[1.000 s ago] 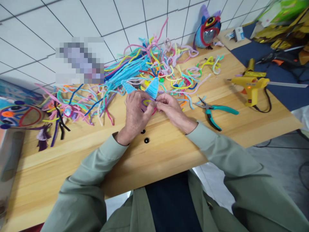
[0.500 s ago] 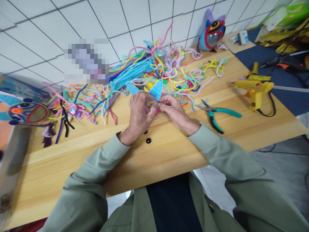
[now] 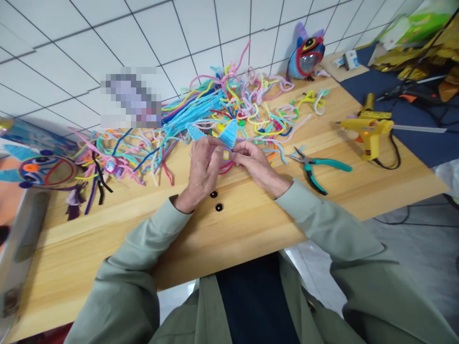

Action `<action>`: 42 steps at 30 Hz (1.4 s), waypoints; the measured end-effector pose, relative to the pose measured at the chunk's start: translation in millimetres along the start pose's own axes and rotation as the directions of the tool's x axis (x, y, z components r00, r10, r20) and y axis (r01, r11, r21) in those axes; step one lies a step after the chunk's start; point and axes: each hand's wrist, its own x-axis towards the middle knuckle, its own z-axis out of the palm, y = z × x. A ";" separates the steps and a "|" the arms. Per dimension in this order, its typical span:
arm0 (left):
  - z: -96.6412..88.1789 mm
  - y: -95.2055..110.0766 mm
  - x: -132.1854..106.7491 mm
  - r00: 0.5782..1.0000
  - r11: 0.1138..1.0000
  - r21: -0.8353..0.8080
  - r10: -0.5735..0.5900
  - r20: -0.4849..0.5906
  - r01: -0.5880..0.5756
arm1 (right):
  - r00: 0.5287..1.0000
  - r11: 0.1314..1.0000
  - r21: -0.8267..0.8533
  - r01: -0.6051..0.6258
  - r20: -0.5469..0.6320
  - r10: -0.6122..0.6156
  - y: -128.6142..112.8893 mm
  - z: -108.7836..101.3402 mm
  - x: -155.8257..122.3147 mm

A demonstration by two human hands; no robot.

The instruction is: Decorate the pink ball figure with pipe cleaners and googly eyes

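"What's going on at the big tabletop (image 3: 258, 222)?"

"The left hand (image 3: 202, 165) grips one side of a fuzzy toy (image 3: 225, 155), and the right hand (image 3: 251, 161) pinches the other edge. The toy is between them."

"Is it heavy?"

"I'd guess light, soft and not slippery, maybe with bendy wire inside."

"Where should I hold it?"

"Low on its sides. Its blue ears (image 3: 228, 134) might bend if you squeeze."

"And the two black discs (image 3: 219, 207)?"

"They lie near the left hand."

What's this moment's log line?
left hand: holding blue-eared piece | right hand: pinched at its edge | black discs: on table
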 end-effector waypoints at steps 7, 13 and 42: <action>1.2 2.9 1.2 1.000 0.999 0.030 0.024 -0.007 -0.023 | 0.999 1.000 0.004 0.028 0.022 -0.028 0.8 -0.4 1.1; 1.0 2.6 -0.1 0.999 0.998 0.028 0.048 -0.015 -0.048 | 0.999 0.999 0.016 0.035 0.016 -0.036 2.0 0.0 1.7; 14.0 -54.1 -18.2 0.972 0.976 -0.056 -0.214 -0.102 0.209 | 0.999 0.998 0.050 -0.029 -0.013 0.030 0.4 2.7 1.7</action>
